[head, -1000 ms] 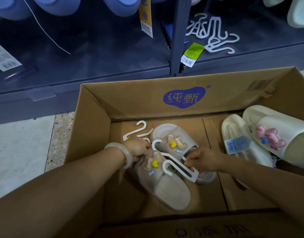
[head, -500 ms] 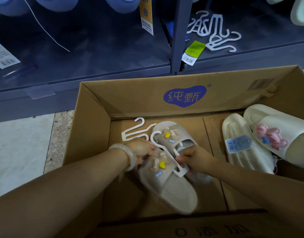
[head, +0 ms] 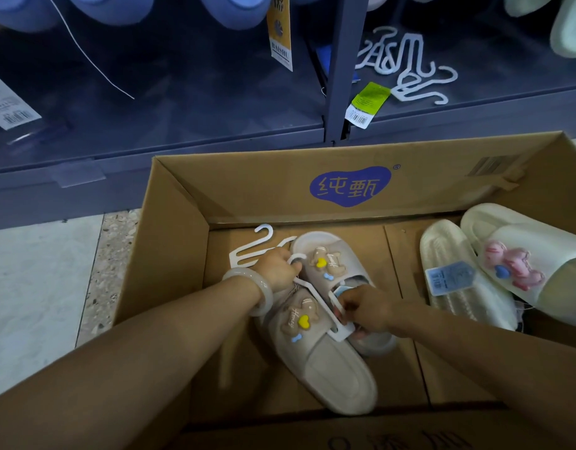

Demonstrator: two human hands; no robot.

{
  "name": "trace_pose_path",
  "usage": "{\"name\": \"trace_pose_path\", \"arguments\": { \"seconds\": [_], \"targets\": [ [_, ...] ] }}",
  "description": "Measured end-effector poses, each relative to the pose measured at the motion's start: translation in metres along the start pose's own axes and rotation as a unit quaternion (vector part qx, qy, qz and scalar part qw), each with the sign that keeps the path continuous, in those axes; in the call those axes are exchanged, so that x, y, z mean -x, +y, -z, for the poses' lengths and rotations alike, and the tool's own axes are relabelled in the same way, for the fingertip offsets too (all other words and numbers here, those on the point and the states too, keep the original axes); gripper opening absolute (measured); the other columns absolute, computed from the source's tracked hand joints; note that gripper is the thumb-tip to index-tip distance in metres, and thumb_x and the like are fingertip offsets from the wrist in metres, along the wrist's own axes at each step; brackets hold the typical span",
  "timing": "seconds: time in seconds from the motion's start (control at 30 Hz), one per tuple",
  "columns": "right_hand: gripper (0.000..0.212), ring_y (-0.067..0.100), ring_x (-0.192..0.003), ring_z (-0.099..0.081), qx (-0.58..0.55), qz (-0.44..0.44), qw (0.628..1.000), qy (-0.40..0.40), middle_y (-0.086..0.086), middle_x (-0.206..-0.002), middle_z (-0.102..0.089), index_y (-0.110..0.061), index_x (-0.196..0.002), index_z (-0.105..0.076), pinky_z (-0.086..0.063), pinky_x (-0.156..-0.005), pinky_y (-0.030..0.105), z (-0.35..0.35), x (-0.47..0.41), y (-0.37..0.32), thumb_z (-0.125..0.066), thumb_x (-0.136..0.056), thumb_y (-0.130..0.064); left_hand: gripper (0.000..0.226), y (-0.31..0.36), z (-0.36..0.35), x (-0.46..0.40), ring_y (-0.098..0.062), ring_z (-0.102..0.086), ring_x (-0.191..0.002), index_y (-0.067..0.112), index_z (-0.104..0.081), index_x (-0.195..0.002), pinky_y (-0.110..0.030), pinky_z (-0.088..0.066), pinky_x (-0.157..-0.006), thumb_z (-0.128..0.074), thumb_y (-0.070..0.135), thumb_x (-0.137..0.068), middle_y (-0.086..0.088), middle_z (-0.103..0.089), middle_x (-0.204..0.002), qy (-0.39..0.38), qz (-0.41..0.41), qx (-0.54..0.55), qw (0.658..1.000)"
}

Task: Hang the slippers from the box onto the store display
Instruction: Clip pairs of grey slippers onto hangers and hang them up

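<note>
Floor (head: pixel 36 287) lies at the far left, beside the open box (head: pixel 169 254). Inside the box, a spare hanger (head: pixel 247 254) rests by the left hand (head: pixel 278 271), whose fingers curl round the hook end of a white hanger (head: pixel 316 298). That hanger lies across two beige slippers (head: pixel 325 358) on the box bottom. The right hand (head: pixel 369 310) pinches the hanger's lower end with bent fingers. Further right, two cream slippers (head: pixel 507 251) sit in the box. Above, loose hangers (head: pixel 407 66) lie on the display shelf (head: pixel 182 118).
</note>
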State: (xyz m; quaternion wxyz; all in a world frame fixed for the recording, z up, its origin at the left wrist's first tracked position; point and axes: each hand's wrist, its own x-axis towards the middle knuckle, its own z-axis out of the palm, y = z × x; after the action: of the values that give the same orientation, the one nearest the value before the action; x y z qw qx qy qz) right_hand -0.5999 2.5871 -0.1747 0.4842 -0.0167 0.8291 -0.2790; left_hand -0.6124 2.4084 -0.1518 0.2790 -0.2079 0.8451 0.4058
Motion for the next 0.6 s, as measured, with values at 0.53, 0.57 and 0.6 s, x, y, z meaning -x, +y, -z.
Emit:
{"name": "trace_pose_path", "arguments": {
  "seconds": [0.53,0.57,0.6],
  "targets": [
    [0.119,0.025,-0.141,-0.015,0.320,0.118,0.935,0.104,0.001,-0.151,-0.020,-0.029,-0.147,-0.009,-0.013,-0.117,0.043,0.060,0.005,-0.045,-0.083,-0.056,-0.046,0.008,0.011,-0.007,-0.006,-0.013,-0.046,-0.066,0.014,-0.055,-0.086,-0.021,-0.038,-0.063,-0.054,0.018,-0.093,0.003,-0.049,-0.068,0.013,-0.127,0.025,0.992],
    [0.117,0.025,-0.141,-0.016,0.330,0.128,0.931,0.090,0.001,-0.150,-0.022,-0.028,-0.146,-0.010,-0.012,-0.117,0.044,0.057,0.000,-0.042,-0.083,-0.056,-0.045,0.009,0.013,-0.006,-0.007,-0.013,-0.045,-0.065,0.014,-0.053,-0.086,-0.022,-0.036,-0.061,-0.053,0.018,-0.094,0.005,-0.047,-0.066,0.018,-0.135,0.016,0.991],
    [0.114,0.024,-0.139,-0.020,0.342,0.140,0.925,0.084,0.000,-0.147,-0.027,-0.027,-0.145,-0.013,-0.015,-0.116,0.043,0.055,-0.002,-0.040,-0.083,-0.057,-0.044,0.009,0.014,-0.003,-0.008,-0.015,-0.045,-0.068,0.014,-0.052,-0.086,-0.025,-0.036,-0.061,-0.052,0.018,-0.094,0.005,-0.046,-0.065,0.025,-0.139,0.009,0.990]
  ]
}}
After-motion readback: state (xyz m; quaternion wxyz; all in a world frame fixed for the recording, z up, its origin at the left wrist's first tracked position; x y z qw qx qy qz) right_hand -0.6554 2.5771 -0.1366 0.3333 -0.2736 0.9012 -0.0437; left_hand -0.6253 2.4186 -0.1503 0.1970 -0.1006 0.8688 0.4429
